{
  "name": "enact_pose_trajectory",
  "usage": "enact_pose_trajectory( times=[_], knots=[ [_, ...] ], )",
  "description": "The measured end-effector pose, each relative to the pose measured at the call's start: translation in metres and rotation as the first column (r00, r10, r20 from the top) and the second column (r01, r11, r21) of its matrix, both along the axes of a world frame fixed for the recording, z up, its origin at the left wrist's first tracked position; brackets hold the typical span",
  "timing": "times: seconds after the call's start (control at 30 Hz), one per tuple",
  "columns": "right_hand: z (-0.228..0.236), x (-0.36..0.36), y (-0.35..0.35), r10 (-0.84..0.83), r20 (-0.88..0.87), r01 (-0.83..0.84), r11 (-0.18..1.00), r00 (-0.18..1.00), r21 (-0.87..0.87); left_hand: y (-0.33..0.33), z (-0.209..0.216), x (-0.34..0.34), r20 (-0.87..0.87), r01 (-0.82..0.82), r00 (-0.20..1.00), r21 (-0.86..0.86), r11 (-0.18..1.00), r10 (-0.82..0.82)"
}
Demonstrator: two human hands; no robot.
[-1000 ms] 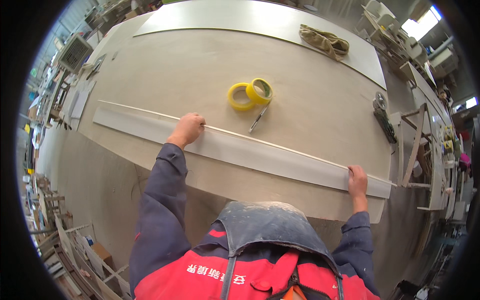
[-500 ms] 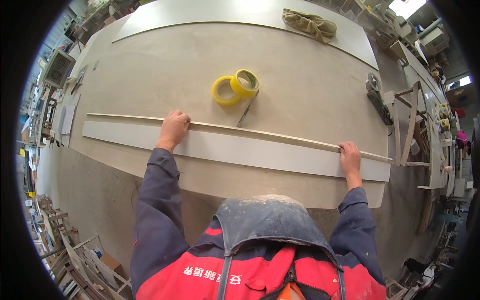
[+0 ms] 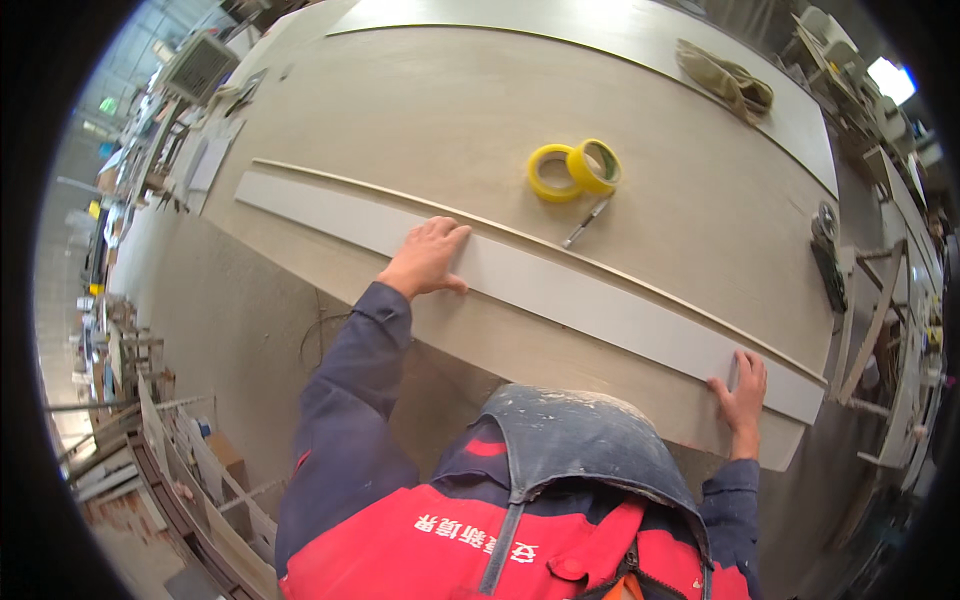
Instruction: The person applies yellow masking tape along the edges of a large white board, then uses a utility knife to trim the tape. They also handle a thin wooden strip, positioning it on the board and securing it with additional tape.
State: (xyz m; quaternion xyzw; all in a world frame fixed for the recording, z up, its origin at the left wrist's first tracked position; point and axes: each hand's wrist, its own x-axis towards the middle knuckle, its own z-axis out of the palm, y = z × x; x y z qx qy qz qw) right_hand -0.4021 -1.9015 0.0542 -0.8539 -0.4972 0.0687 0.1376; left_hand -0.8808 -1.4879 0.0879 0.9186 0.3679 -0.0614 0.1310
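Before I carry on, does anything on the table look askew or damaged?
No damage shows. One yellow tape roll sits tilted against the flat roll, and a cloth lies crumpled on the far white panel.

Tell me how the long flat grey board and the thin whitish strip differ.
The long flat grey board is broad; the thin whitish strip is much narrower. The left hand and right hand touch the board; the strip seems unheld. The board lies nearer the person, the strip just beyond. Both lie lengthwise on the beige table.
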Motion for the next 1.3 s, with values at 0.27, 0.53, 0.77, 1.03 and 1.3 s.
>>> enact_pose_trajectory(
  times=[0.27, 0.53, 0.77, 1.03, 1.3],
  knots=[
    [-0.008, 0.012, -0.003, 0.043, 0.093, -0.037, 0.997, 0.995, -0.070, 0.002, -0.006, -0.001, 0.011, -0.008, 1.000, -0.025, 1.000, 0.008],
    [0.009, 0.007, -0.004, 0.043, 0.034, -0.038, 0.990, 0.999, -0.137, -0.010, -0.003, -0.005, -0.030, -0.023, 0.999, -0.018, 1.000, 0.023],
    [0.021, -0.018, -0.046, -0.003, -0.007, 0.002, 0.987, 1.000, -0.160, -0.058, 0.001, -0.022, 0.012, 0.002, 1.000, -0.014, 1.000, -0.002],
    [0.021, -0.040, -0.080, 0.003, 0.014, 0.000, 0.975, 1.000, -0.222, -0.097, -0.001, -0.050, 0.024, 0.019, 1.000, -0.008, 1.000, -0.019],
    [0.010, -0.032, -0.097, -0.024, -0.027, 0.017, 0.974, 0.999, -0.225, -0.106, -0.019, -0.052, -0.024, 0.049, 0.999, 0.027, 0.998, -0.048]
  ],
)
